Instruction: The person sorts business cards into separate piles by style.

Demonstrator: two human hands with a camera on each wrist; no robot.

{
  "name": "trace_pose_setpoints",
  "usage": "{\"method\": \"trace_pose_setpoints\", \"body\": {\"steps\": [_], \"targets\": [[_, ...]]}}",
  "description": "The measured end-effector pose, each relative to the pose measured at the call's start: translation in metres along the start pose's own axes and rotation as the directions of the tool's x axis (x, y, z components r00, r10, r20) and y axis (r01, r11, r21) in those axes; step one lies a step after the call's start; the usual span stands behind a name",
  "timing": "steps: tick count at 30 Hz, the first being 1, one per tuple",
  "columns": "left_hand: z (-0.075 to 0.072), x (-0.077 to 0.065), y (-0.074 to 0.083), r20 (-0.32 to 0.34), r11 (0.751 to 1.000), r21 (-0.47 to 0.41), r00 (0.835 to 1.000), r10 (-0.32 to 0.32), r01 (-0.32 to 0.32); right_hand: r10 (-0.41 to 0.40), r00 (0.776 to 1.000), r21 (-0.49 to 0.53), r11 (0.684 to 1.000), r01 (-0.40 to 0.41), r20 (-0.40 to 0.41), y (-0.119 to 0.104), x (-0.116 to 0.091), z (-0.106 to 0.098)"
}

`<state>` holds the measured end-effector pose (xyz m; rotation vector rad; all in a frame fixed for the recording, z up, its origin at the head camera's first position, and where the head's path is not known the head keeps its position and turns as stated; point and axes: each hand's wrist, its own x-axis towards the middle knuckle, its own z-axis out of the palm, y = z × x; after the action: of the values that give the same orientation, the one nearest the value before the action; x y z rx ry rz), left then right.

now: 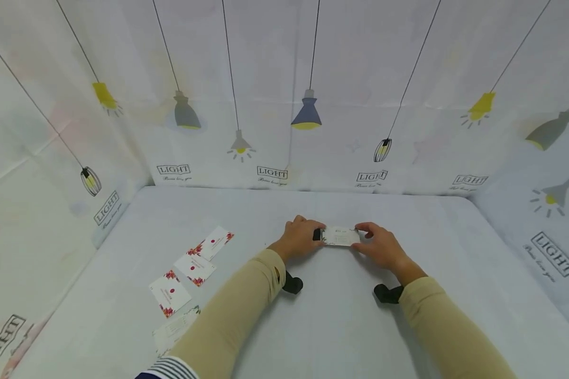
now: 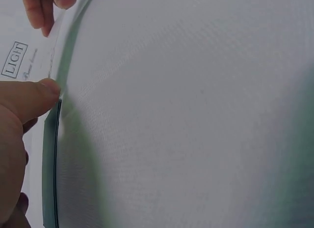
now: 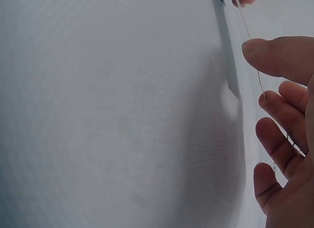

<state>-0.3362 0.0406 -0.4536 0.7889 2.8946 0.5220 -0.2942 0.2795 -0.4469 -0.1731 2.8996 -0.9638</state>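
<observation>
A white card with small print and leaf sprigs at its edges is held up over the table between both hands. The left hand grips a dark flat object at the card's left end; its kind cannot be told. In the left wrist view that dark object shows edge-on below the thumb. With thumb and fingers, the right hand pinches the card's right end. Seen from the right wrist, the card is a thin line behind the thumb.
On the table's left side lie red-and-white cards and a white card with leaf sprigs, partly behind the left sleeve. A lamp-patterned cloth hangs around the white table.
</observation>
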Motion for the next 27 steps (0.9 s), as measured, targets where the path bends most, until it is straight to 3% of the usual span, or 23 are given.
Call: {"method": "trace_pose_setpoints", "body": {"steps": [10,27], "targets": [[0.002,-0.002,0.000,-0.012,1.000,-0.003,1.000,-0.022,0.022,0.022,1.000,0.007,1.000,-0.021,-0.009,0.004,0.004,0.007],[0.002,0.005,0.008,0.037,0.999,0.013,0.998,-0.047,0.047,0.045,0.999,-0.003,0.999,-0.045,0.018,0.006,0.012,0.007]]}}
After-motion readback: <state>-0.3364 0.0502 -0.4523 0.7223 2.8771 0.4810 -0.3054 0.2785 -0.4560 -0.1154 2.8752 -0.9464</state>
